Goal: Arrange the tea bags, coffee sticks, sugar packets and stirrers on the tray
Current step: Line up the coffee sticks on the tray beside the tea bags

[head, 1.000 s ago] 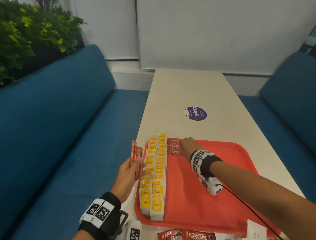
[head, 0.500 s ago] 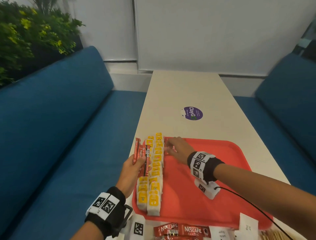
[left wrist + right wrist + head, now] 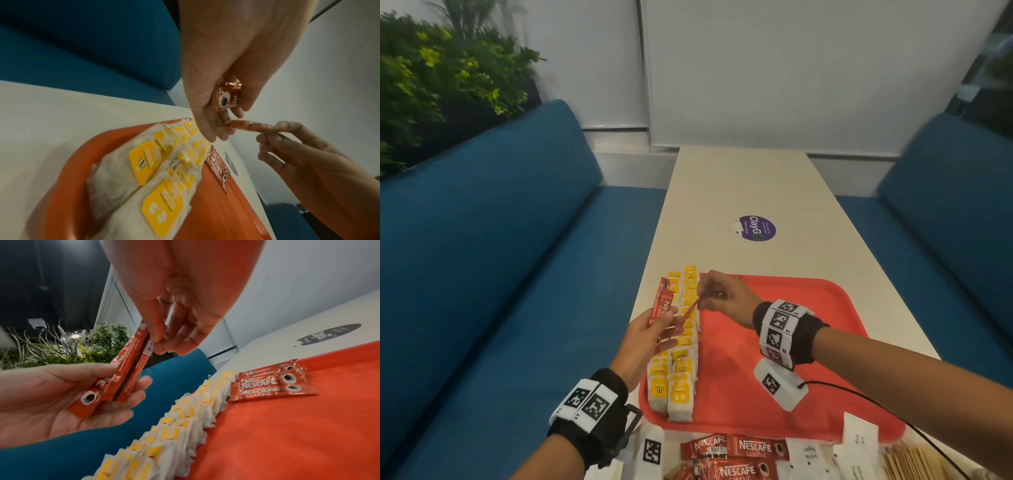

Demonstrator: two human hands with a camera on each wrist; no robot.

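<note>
Two fingers [image 3: 158, 344] pinching coffee stick [image 3: 141, 353]

This looks like a café or office pantry booth: 2 blue upholstered benches [image 3: 493, 246] face each other across a long pale counter [image 3: 743, 192] bearing a round purple sticker [image 3: 756, 228]. Behind stand white wall panels [image 3: 774, 68] and a leafy green hedge planter [image 3: 438, 85].

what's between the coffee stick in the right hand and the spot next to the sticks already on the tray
Nothing visible. The right hand pinches one coffee stick above the tea bags; the tray beside the laid sticks is bare.
</note>
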